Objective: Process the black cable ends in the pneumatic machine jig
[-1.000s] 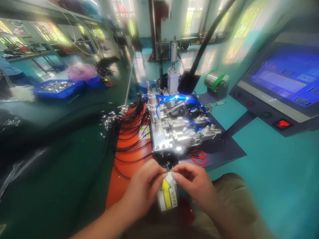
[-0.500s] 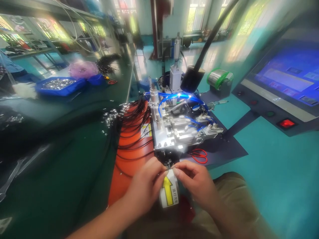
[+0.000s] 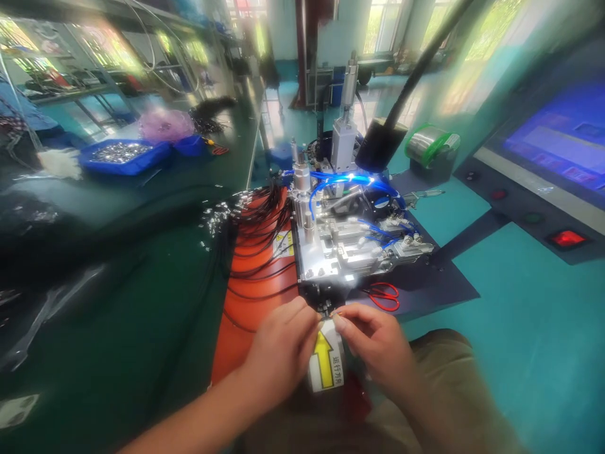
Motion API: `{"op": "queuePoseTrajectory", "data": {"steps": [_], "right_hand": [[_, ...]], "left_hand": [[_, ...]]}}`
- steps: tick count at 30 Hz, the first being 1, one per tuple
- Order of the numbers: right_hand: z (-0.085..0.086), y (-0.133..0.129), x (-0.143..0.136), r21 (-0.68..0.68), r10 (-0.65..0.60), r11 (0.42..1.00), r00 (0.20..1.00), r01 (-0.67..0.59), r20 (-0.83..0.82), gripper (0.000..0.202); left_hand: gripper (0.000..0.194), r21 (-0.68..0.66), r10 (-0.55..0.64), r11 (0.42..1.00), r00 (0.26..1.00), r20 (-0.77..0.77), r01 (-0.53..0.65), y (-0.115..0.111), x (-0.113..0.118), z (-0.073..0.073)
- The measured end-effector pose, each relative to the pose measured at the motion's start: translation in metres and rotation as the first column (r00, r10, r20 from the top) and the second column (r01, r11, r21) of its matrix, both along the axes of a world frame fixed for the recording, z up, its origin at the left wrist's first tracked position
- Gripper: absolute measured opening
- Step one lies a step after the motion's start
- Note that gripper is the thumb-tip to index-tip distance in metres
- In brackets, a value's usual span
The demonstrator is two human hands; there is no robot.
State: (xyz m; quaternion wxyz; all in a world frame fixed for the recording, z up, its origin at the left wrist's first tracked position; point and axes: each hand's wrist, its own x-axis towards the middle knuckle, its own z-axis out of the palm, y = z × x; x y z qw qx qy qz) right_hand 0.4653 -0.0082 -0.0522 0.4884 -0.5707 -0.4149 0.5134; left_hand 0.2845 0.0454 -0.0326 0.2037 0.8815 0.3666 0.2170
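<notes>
My left hand (image 3: 286, 343) is closed in a pinch at the front end of the silver machine (image 3: 331, 246). My right hand (image 3: 378, 337) pinches too, its fingertips close to those of the left. Whatever they grip is tiny and mostly covered by the fingers; a small coppery glint shows at the right fingertips. Just below the fingertips is a white label (image 3: 326, 359) with a yellow arrow. Black cables (image 3: 259, 274) lie across the orange plate (image 3: 236, 353) left of the machine, some running to its side.
Red-handled scissors (image 3: 385, 296) lie on the machine's dark base, right of my hands. A solder wire spool (image 3: 432, 145) and a screen panel (image 3: 543, 164) stand farther right. On the green table (image 3: 155, 340) are a blue tray (image 3: 125, 157) of metal parts and blurred wrenches (image 3: 47, 315).
The whole scene has shifted slightly right as my head turned. Both hands stay pinched at the machine's front, with only small finger movements.
</notes>
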Motion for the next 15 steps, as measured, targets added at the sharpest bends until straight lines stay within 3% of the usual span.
{"op": "queuePoseTrajectory", "data": {"steps": [9,15], "right_hand": [[0.008,0.0,-0.011,-0.108,-0.095,0.991,0.979,0.076,-0.181,0.023],[0.012,0.002,-0.019,-0.126,-0.159,0.983,0.957,0.131,-0.243,0.025]], "left_hand": [[0.019,0.284,-0.008,0.959,0.998,-0.057,0.024,-0.002,-0.002,-0.005],[0.019,0.333,-0.015,0.943,0.998,-0.058,0.033,-0.003,-0.003,-0.006]]}}
